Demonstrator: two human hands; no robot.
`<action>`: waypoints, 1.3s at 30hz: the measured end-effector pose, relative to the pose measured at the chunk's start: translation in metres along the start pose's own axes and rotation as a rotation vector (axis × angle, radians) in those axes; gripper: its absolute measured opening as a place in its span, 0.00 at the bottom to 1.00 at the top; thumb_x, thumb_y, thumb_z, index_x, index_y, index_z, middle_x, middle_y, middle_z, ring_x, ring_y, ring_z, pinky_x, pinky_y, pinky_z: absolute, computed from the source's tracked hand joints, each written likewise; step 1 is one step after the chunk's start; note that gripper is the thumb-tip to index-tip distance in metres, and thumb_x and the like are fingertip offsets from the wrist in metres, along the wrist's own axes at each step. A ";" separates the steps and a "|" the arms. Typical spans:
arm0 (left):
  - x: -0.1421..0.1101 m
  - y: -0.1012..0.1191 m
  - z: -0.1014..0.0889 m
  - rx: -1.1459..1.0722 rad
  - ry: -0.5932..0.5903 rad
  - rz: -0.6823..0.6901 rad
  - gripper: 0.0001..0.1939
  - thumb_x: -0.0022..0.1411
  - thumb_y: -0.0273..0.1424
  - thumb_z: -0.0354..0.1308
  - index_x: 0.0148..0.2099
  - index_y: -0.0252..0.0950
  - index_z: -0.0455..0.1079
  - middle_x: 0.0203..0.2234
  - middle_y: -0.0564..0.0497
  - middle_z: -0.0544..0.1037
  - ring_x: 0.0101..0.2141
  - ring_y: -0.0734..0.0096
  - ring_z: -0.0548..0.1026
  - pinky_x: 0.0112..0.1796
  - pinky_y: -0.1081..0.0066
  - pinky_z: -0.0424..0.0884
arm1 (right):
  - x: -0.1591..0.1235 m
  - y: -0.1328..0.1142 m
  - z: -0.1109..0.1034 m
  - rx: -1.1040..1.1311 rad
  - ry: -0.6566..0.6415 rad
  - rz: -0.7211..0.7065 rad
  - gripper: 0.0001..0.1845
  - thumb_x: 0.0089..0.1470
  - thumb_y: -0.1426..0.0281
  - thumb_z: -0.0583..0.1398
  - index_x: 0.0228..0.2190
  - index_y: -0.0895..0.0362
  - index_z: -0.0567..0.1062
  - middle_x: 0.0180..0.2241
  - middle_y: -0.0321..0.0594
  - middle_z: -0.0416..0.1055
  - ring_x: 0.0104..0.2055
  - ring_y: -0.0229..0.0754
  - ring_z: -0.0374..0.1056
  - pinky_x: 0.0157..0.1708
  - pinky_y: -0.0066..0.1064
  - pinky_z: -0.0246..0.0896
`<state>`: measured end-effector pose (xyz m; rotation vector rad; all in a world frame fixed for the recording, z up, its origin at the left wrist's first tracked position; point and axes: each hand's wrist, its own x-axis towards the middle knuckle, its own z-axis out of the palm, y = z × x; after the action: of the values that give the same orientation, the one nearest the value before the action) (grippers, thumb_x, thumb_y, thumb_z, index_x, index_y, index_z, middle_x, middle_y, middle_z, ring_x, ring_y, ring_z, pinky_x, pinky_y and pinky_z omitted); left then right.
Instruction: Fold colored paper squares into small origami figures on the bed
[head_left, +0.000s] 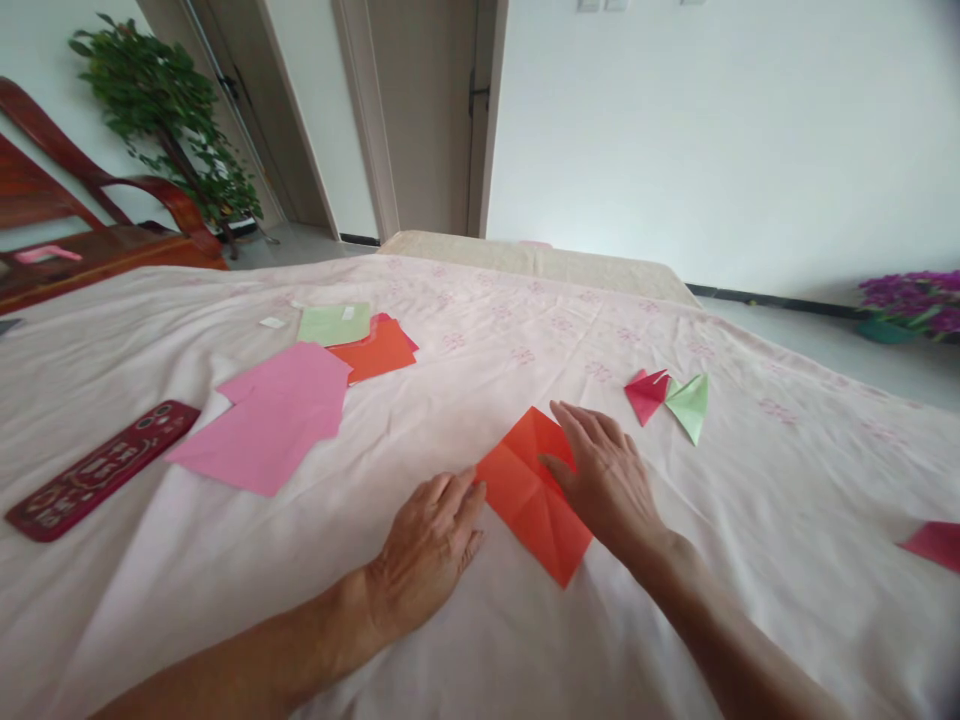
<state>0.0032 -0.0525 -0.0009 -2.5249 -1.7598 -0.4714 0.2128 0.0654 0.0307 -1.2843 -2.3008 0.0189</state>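
Note:
A sheet of orange origami paper (534, 490) with crossing crease lines lies on the cloth between my hands. My left hand (435, 540) rests at its left corner, fingers stretched out and touching the edge. Over the right side of the sheet lies my right hand (606, 475), with its fingers extended and thumb apart; it covers part of that edge. Beyond my right hand sit a folded red paper piece (646, 396) and a folded light green one (688, 405), side by side.
Pink paper sheets (281, 420) lie to the left, near orange sheets (379, 350) and a green packet (335, 324). A dark red oblong case (101, 470) is at far left. Another red paper piece (936, 545) lies at the right edge. A patterned pale cloth (480, 370) covers the surface.

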 end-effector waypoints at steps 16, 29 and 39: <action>0.042 0.013 0.013 -0.012 -0.044 0.187 0.22 0.66 0.36 0.52 0.60 0.35 0.62 0.61 0.43 0.64 0.56 0.55 0.65 0.54 0.57 0.63 | -0.040 0.060 0.002 0.635 -0.029 0.685 0.23 0.49 0.65 0.59 0.49 0.55 0.72 0.32 0.40 0.78 0.30 0.45 0.74 0.25 0.31 0.66; 0.057 0.016 0.012 -0.009 -0.116 0.179 0.21 0.65 0.40 0.53 0.56 0.34 0.63 0.61 0.45 0.63 0.56 0.53 0.62 0.54 0.55 0.63 | -0.038 0.058 -0.011 0.375 -0.129 0.575 0.06 0.48 0.66 0.57 0.27 0.54 0.73 0.25 0.33 0.70 0.29 0.43 0.68 0.28 0.31 0.60; 0.058 0.016 0.011 -0.042 -0.140 0.148 0.19 0.66 0.37 0.53 0.56 0.36 0.61 0.62 0.46 0.61 0.55 0.55 0.61 0.54 0.55 0.62 | -0.046 0.066 -0.003 0.357 0.013 0.078 0.09 0.59 0.69 0.57 0.38 0.51 0.77 0.34 0.39 0.72 0.38 0.43 0.66 0.38 0.35 0.62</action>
<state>0.0387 -0.0030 0.0065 -2.7538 -1.6031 -0.3362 0.2869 0.0643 -0.0024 -1.1796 -2.1133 0.4270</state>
